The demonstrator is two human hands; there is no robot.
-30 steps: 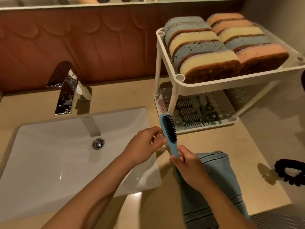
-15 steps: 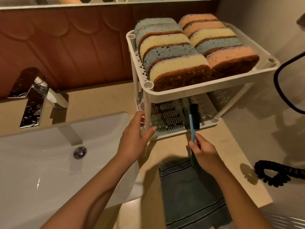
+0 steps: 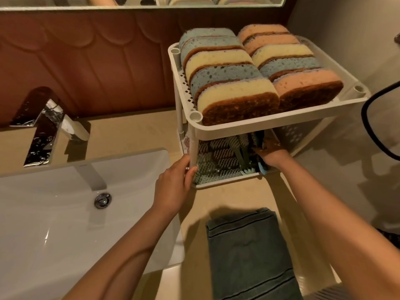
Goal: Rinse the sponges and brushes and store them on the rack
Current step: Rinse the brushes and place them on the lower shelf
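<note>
A white two-tier rack stands on the counter right of the sink. Its top shelf holds two rows of several blue, yellow and orange sponges standing on edge. On the lower shelf lie several brushes. My left hand grips the rack's front-left post. My right hand reaches into the lower shelf and holds a blue brush; only the handle's end shows below my palm. The upper shelf hides my fingertips.
A white sink with a chrome faucet fills the left. A folded dark grey towel lies on the beige counter in front of the rack. A black-rimmed object hangs at the right edge.
My right hand has carried the blue brush from in front of the rack into the lower shelf. My left hand moved from the brush to the rack's front-left post and closed on it.
</note>
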